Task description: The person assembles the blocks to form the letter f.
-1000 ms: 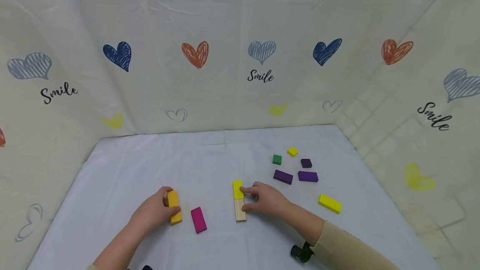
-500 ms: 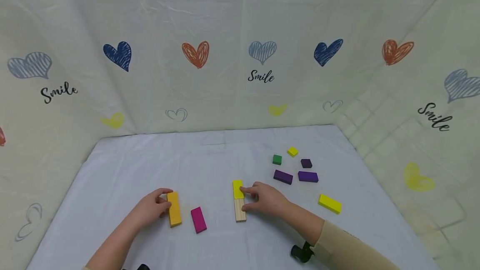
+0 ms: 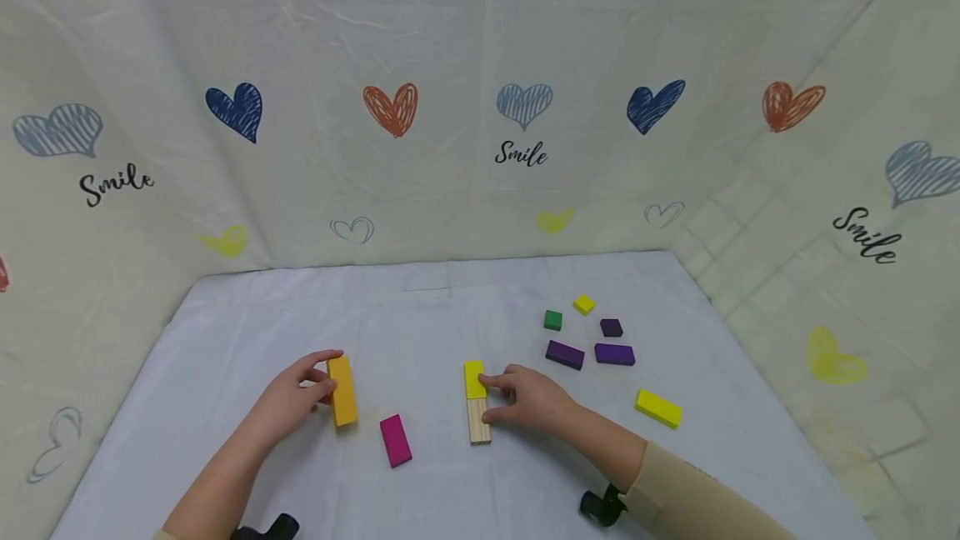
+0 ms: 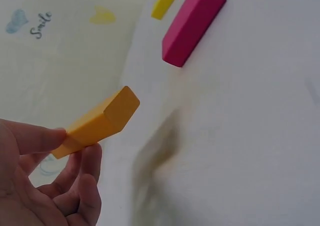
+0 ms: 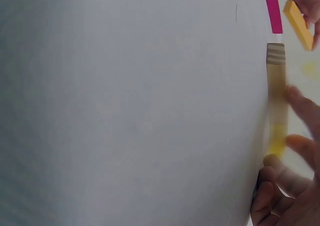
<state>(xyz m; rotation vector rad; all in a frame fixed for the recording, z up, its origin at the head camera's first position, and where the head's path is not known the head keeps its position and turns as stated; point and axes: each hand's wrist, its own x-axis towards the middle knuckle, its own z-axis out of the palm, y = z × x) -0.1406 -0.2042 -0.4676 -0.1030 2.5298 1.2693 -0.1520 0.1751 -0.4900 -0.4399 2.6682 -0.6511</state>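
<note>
My left hand [image 3: 287, 398] pinches an orange wooden block [image 3: 342, 392] by its upper end, between thumb and fingers. In the left wrist view the orange block [image 4: 100, 122] is off the table, with its shadow on the cloth. My right hand [image 3: 536, 398] touches the right side of two blocks set end to end. Its index fingertip is at the yellow block [image 3: 474, 375] and its thumb at the bare wood block [image 3: 479, 423]. A magenta block [image 3: 395, 441] lies between the two hands.
To the right lie a green cube [image 3: 552, 320], a small yellow block [image 3: 583, 304], a short dark purple block [image 3: 611, 327], two longer purple blocks [image 3: 614, 354] and a long yellow block [image 3: 657, 408]. A printed curtain [image 3: 450, 190] hangs behind the white-covered table [image 3: 420, 307].
The left hand has shifted its hold on the orange block, raised it off the cloth and moved it slightly away from me. The right hand stays at the two blocks.
</note>
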